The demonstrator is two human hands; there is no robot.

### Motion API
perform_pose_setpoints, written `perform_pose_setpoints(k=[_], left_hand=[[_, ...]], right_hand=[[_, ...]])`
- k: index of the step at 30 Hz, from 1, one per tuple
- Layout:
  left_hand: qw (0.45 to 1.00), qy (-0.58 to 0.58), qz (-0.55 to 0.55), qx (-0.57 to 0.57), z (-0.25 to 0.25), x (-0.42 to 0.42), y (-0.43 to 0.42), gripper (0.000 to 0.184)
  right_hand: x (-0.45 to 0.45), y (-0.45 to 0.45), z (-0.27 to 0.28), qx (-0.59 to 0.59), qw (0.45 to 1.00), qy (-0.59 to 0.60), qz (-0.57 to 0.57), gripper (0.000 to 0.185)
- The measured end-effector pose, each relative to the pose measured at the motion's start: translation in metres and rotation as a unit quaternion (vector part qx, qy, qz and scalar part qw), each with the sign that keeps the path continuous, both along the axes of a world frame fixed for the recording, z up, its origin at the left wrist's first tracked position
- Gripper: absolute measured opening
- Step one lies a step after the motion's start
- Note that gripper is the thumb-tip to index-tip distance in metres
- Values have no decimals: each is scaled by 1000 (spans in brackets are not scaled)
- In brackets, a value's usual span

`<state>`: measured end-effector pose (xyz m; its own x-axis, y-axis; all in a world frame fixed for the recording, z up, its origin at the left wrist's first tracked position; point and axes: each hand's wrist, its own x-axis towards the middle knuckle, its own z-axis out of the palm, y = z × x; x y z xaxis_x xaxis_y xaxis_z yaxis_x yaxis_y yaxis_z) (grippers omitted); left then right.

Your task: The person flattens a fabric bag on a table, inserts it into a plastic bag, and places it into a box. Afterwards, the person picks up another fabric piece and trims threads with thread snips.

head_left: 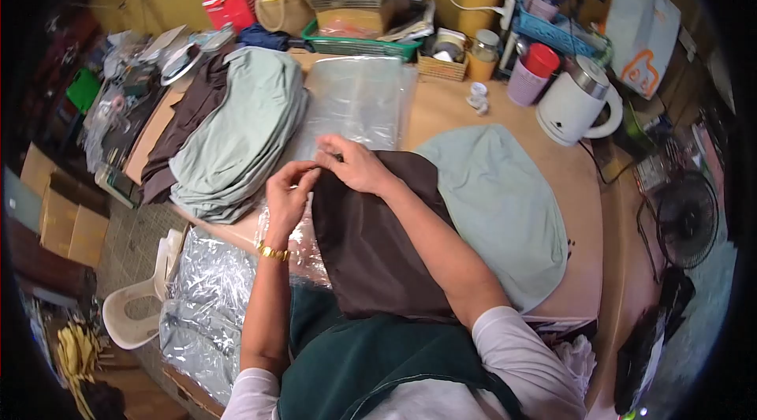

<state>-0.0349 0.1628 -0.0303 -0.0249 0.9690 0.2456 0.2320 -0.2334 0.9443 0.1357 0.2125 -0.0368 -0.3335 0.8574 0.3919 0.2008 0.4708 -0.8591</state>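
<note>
A dark brown cloth [378, 250] lies in front of me on the table, its lower end against my dark green apron [378, 369]. At its upper left corner, my left hand [290, 187] pinches the edge between thumb and fingertips. Right beside it, my right hand [352, 164] is closed at the same corner, its fingertips slightly blurred. Partly under the brown cloth, a pale green cloth [505, 211] spreads out to the right. Clear plastic bags [351, 100] lie flat just beyond my hands.
Stacked pale green cloths [244, 128] lie at the left, over brown ones [185, 124]. A white electric kettle [574, 104], a red cup [541, 61] and a jar [482, 55] stand at the back right. A fan [686, 219] is far right. Plastic-wrapped bundles [206, 294] sit lower left.
</note>
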Motion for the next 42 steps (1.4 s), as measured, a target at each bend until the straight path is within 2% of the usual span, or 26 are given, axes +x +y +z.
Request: perform_pose_setpoints(k=[1,2,4,5,7,8,9,10,11,13,15,17,19,21,23,25,26,27,29,31,33,34,35,38,41,42], left_hand=[[999,2,23,22,7,1,-6,12],[999,6,43,27,8,-7,-10,9],[990,3,135,36,15,-29,-20,6],[982,-64,161,75,8,-53,-19,15],[982,-50,184,-2,19,-86,-27,23],[986,-58,138,-73,16,-93,-28,25],[992,61,96,-54,14,-83,-26,24],[990,110,34,-86,40,-55,-36,34],[991,126,1,-37,27,-48,-30,42],[996,1,-65,-66,54,-14,-40,35],[961,-252,-80,-82,50,0,-29,30],[954,-289,-48,-67,53,7,-29,25],[944,-325,-16,-49,57,7,-29,21],[903,-426,36,-50,54,-17,-31,19],[855,-510,93,6,50,-77,-27,31],[873,-479,60,69,42,-112,-33,44],[903,-424,69,-18,39,-126,-38,56],[955,-293,35,-33,51,-112,-46,66],[986,-128,-21,-103,70,-77,-58,65],[996,-10,-29,-86,68,-47,-51,57],[993,2,-49,-104,79,-24,-42,49],[981,-135,-74,-119,84,-13,-41,40],[981,-136,-74,-120,81,-7,-37,40],[926,-341,-110,-117,64,-4,-23,21],[893,-426,-67,-130,69,7,-32,19],[893,-425,-66,-131,66,6,-33,19]], right_hand=[[8,5,0,-85,992,-38,82,28],[14,6,-1,-87,993,-35,76,28],[22,10,0,32,999,-36,-3,28],[29,15,3,21,999,-18,-27,26],[40,10,24,-13,998,63,10,23],[43,3,38,-12,1000,29,2,23],[41,-5,53,-9,1000,-5,15,24],[37,-12,61,-48,998,-21,19,23],[32,-19,68,-42,998,-19,40,23],[26,-31,79,3,999,-33,40,21],[26,-39,87,-5,998,-46,51,18],[26,-41,89,-8,997,-62,52,16],[22,-39,83,1,997,-31,66,24],[23,-36,81,47,996,-45,57,23],[37,-29,76,-19,1000,-2,12,22],[48,-26,84,-54,998,11,13,19],[50,-29,88,-67,997,29,24,19],[49,-30,91,-81,995,48,36,19],[45,-30,90,-78,995,42,49,18],[42,-32,88,-86,995,31,49,19],[40,-32,86,-69,997,12,44,20],[40,-32,85,-52,998,-7,38,20],[41,-33,86,-53,998,-8,38,20],[43,-34,89,-42,998,-4,39,21],[43,-37,92,-35,998,-23,46,20],[41,-37,91,2,999,-44,8,21]])
